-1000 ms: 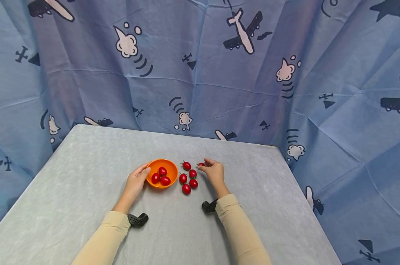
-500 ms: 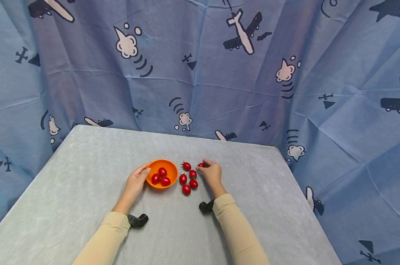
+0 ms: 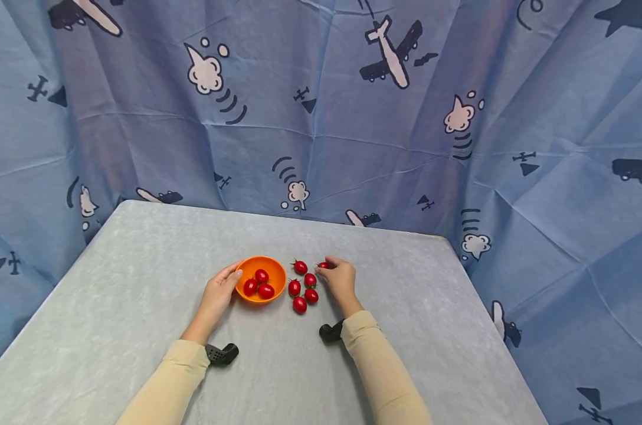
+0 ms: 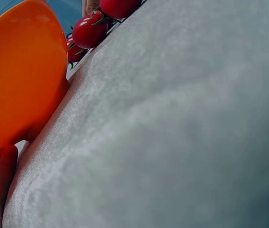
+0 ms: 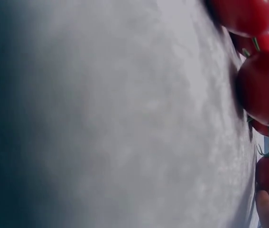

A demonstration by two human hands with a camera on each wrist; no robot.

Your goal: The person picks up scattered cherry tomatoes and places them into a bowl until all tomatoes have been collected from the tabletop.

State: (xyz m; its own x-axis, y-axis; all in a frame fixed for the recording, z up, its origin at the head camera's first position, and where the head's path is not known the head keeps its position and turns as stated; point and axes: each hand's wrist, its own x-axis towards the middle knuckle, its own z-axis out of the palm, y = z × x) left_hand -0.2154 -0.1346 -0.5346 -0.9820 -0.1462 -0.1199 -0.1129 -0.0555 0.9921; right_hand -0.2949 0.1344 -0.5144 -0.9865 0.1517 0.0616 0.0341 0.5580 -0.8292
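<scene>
Tomato (image 3: 323, 265) sits pinched in the right hand's (image 3: 340, 280) fingertips at the table's (image 3: 114, 283) middle, right of four loose tomatoes (image 3: 303, 285); since a second ago that hand has drawn slightly leftward. Left hand (image 3: 217, 294) stays cupped on the bowl (image 3: 272, 291), fingers curved against its side. Only the right wrist view shows the green stalk (image 5: 262, 153) above the fingers (image 5: 268, 211).

Staged recording booth rather than a lived-in room: a rectangular table under a pale grey textured cloth (image 3: 140, 283) is enclosed at back and sides by creased blue fabric sheets printed with cartoon aeroplanes and clouds (image 3: 321, 118).
</scene>
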